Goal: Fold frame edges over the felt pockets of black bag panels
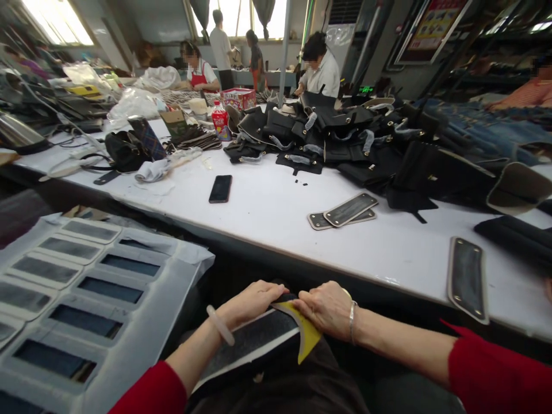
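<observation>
A long black panel (254, 339) with a pale border lies tilted across my lap, its far end between my hands. At that end a yellow sheet (311, 336) with a pale edge curls away from the panel. My left hand (261, 296) is closed over the panel's far end, its fingertips partly hidden. My right hand (326, 307) is closed in a pinch on the yellow sheet, close beside my left fingertips. What lies beneath the fingers is hidden.
At left stands a pale slotted board (172, 287) with several bordered panels. On the white table (259, 221) are a phone (220, 188), two stacked strips (351, 209), another strip (468, 279) at the edge, a red bottle (221, 122) and piled black bags (293, 126). People work behind.
</observation>
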